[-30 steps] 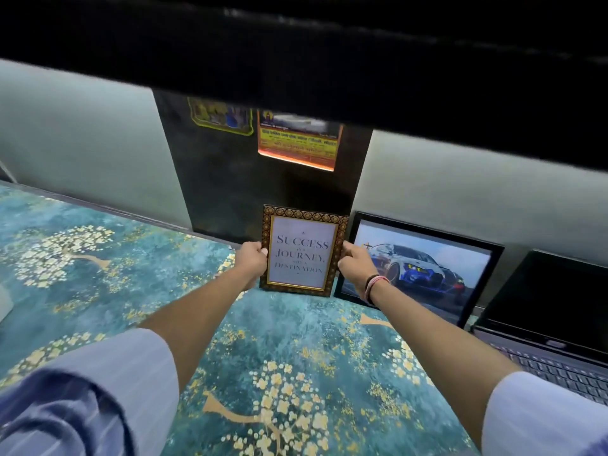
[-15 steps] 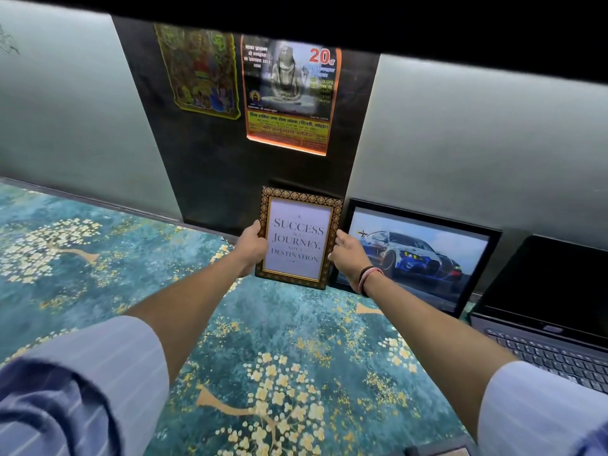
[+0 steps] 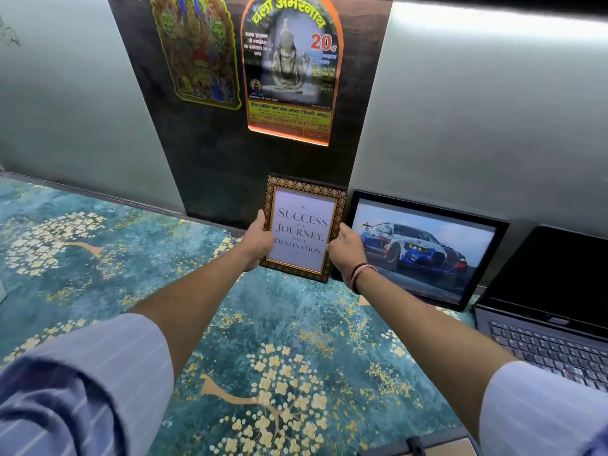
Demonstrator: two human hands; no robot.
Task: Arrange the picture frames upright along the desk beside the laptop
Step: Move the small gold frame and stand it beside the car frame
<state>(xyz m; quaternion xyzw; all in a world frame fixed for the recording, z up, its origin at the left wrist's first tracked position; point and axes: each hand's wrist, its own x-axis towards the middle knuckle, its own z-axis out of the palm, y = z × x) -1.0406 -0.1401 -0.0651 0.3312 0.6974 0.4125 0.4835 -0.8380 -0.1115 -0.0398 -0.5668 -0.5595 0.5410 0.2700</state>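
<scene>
A gold-patterned quote frame (image 3: 301,235) stands upright against the dark wall panel at the back of the desk. My left hand (image 3: 257,241) grips its left edge and my right hand (image 3: 345,246) holds its right edge. Just to its right a black frame with a car picture (image 3: 427,248) leans on the wall, its left edge touching the quote frame. An open black laptop (image 3: 556,311) sits at the far right. Another frame (image 3: 424,447) lies flat at the bottom edge, mostly cut off.
The desk (image 3: 131,258) has a teal cover with gold tree patterns. Two posters (image 3: 289,70) hang on the dark panel above the frames. Grey wall panels run along the back, and desk surface stretches to the left of the quote frame.
My view has tilted upward, showing more of the posters. Both hands stay on the quote frame, which remains upright against the panel in about the same spot.
</scene>
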